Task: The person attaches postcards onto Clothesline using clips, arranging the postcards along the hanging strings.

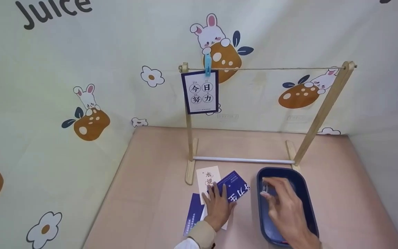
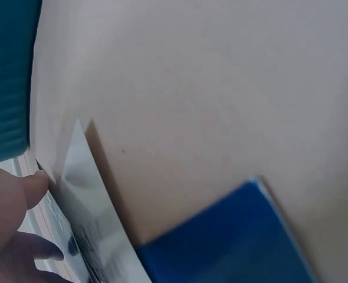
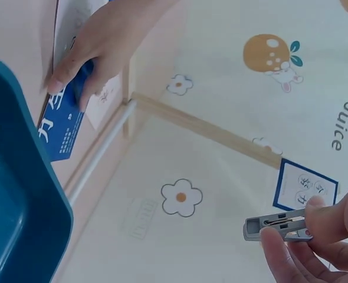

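Between thumb and fingertips, my right hand [image 1: 287, 205] pinches a small grey clothespin [image 3: 280, 225]; in the head view it overlaps the dark blue tray [image 1: 259, 211]. My left hand [image 1: 218, 208] rests with spread fingers over several overlapping cards. Among them are a blue card with white characters [image 1: 234, 183], a white card with black characters [image 1: 206, 173] and another blue card [image 1: 192, 211] at the lower left. In the left wrist view, one pale card [image 2: 97, 206] has a corner raised off the table.
Behind the cards stands a wooden rack [image 1: 323, 114] with a cord [image 1: 271, 68] strung across its top and a white bar [image 1: 244, 159] low down. A blue clothespin [image 1: 208, 64] holds a blue-edged card [image 1: 201, 107] on the cord's left end. Printed cloth walls [image 1: 123, 45] surround the table.
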`<state>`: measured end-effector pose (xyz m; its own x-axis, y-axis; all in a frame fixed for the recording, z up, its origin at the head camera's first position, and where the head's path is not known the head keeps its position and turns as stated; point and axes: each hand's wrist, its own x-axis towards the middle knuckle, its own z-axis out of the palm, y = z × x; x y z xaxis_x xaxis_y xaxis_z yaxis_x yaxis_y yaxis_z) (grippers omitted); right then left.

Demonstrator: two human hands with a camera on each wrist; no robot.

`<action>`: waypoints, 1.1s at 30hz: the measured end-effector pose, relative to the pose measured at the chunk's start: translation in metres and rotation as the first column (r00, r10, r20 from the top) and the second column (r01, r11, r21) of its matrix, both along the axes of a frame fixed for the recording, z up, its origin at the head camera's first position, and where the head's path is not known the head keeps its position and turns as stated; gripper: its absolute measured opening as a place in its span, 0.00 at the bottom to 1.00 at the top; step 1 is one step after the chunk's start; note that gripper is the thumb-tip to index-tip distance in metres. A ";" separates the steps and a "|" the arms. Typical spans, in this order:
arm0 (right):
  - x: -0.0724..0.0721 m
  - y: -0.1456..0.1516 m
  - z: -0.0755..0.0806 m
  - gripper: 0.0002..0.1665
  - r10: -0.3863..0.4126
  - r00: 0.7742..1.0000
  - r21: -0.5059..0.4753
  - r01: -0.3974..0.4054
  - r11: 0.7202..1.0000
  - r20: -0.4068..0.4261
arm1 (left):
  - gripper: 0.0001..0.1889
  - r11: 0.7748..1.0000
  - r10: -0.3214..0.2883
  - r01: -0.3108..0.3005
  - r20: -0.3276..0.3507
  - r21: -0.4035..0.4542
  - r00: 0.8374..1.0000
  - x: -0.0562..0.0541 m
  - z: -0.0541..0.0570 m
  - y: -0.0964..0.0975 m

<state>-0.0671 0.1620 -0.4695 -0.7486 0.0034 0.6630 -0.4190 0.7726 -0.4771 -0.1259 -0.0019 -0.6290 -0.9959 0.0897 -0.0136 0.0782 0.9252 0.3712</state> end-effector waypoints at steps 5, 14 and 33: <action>0.003 -0.003 -0.002 0.27 0.026 0.999 -0.005 -0.026 1.000 -0.039 | 0.41 0.999 0.021 -0.020 -0.004 0.026 1.000 -0.006 -0.001 -0.003; 0.006 -0.001 -0.012 0.26 0.001 0.999 0.012 -0.001 1.000 0.053 | 0.46 0.983 0.087 -0.086 0.000 0.164 0.996 -0.015 0.003 -0.006; 0.004 0.007 -0.022 0.25 -0.014 0.996 0.031 0.011 0.999 0.087 | 0.08 0.745 0.061 -0.255 0.318 0.616 0.946 -0.014 0.029 -0.031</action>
<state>-0.0626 0.1692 -0.4914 -0.8033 -0.0060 0.5955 -0.3674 0.7920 -0.4876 -0.1398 -0.0324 -0.6001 -0.9624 0.0153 -0.2711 -0.2359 0.4478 0.8625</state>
